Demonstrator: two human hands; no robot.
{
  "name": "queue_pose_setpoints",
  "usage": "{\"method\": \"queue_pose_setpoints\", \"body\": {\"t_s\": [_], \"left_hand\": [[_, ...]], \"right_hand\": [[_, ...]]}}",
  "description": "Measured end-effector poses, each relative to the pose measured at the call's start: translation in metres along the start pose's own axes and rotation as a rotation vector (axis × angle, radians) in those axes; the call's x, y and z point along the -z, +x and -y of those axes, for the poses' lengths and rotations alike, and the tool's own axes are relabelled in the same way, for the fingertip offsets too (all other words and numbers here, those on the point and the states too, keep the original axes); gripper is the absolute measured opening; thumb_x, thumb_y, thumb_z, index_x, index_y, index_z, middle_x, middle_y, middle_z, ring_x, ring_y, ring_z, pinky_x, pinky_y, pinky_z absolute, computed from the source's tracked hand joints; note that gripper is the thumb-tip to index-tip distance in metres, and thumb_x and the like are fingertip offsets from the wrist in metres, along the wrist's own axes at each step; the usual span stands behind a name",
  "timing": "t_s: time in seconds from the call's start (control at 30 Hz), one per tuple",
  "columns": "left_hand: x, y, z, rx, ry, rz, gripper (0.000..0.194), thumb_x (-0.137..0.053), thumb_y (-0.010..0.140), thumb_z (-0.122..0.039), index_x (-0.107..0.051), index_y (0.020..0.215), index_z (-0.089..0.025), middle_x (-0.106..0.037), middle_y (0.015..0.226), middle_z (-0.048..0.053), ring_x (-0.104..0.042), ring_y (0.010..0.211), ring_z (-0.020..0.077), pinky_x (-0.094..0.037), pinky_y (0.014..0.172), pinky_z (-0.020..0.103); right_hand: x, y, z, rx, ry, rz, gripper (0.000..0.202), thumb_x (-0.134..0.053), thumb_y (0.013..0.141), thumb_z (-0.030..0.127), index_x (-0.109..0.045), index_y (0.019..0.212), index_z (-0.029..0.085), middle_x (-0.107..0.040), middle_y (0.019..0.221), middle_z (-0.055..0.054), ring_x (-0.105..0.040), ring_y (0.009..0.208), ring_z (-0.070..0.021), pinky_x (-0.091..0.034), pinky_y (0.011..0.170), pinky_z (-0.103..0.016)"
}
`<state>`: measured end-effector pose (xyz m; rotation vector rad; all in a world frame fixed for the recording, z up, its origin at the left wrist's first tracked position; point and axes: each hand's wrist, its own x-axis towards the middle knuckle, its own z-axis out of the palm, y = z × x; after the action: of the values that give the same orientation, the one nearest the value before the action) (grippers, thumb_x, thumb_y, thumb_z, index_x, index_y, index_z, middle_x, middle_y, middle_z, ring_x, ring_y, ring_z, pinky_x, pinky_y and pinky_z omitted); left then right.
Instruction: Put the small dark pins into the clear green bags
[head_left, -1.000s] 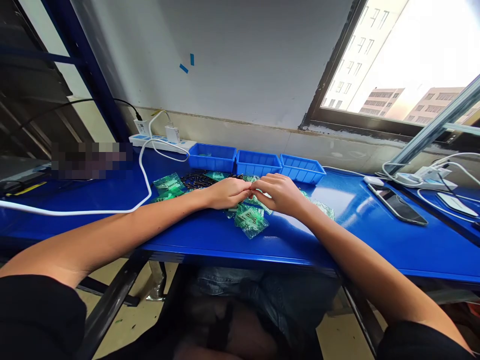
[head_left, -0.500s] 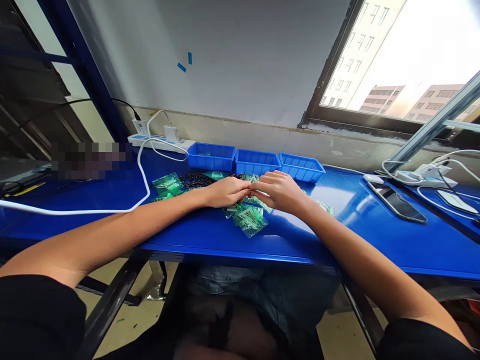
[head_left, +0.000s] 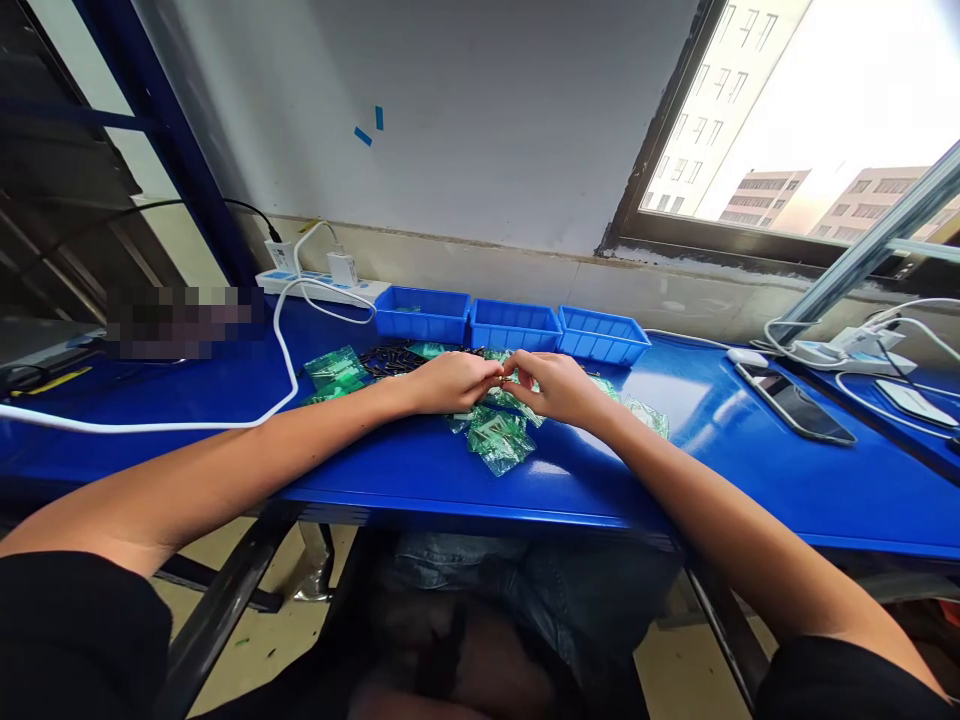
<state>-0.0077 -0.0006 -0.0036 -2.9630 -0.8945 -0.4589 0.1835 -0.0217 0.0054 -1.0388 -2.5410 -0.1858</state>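
Observation:
Over the middle of the blue table, my left hand (head_left: 454,383) is closed, thumb and fingertips pinched together on something too small to make out. My right hand (head_left: 556,388) meets it fingertip to fingertip, also pinched, its index finger bent; a tiny brassy glint shows between the two hands. Below and around them lie small clear packets with green and whitish contents, one packet (head_left: 501,440) just in front of the hands and another (head_left: 335,368) left of them. A pile of small black parts (head_left: 388,358) lies behind my left wrist, partly hidden by the hand.
Three blue bins (head_left: 422,316) stand in a row along the wall behind the hands. A white cable (head_left: 279,345) loops across the left side from a power strip (head_left: 262,282). On the right lie a phone (head_left: 796,404) and more cables. The blue table (head_left: 420,480) ends just before my lap.
My right hand's fingers have bent and drawn back slightly, with the index finger now raised and arched. My left hand stays almost in place, still pinched.

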Motion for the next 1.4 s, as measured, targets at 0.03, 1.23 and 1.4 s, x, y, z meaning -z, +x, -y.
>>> {"method": "queue_pose_setpoints", "body": {"t_s": [0.03, 1.23, 1.4], "left_hand": [[0.000, 0.000, 0.000, 0.006, -0.012, -0.003, 0.021, -0.037, 0.089, -0.021, -0.054, 0.077, -0.015, -0.060, 0.068, 0.004, -0.055, 0.062, 0.0155, -0.034, 0.057, 0.024], [0.005, -0.002, -0.016, 0.245, -0.086, -0.138, 0.025, -0.052, 0.082, -0.033, -0.066, 0.092, -0.016, -0.066, 0.066, 0.002, -0.058, 0.059, 0.0145, -0.036, 0.055, 0.023], [0.004, -0.002, -0.015, 0.244, -0.108, -0.155, 0.026, -0.052, 0.082, -0.034, -0.066, 0.093, -0.015, -0.065, 0.065, 0.002, -0.058, 0.059, 0.0145, -0.036, 0.056, 0.023]], "right_hand": [[0.000, 0.000, 0.000, -0.005, -0.005, 0.002, 0.013, -0.054, 0.083, 0.025, -0.058, 0.093, 0.017, -0.060, 0.068, 0.000, -0.053, 0.063, -0.0122, -0.030, 0.058, -0.022], [0.001, 0.002, 0.010, -0.176, -0.096, 0.087, 0.017, -0.052, 0.082, 0.021, -0.058, 0.097, 0.017, -0.064, 0.074, -0.003, -0.057, 0.067, -0.0160, -0.028, 0.056, -0.024], [0.002, 0.002, 0.010, -0.194, -0.096, 0.097, 0.017, -0.052, 0.081, 0.020, -0.058, 0.097, 0.016, -0.065, 0.074, -0.004, -0.058, 0.068, -0.0165, -0.028, 0.056, -0.024]]}}
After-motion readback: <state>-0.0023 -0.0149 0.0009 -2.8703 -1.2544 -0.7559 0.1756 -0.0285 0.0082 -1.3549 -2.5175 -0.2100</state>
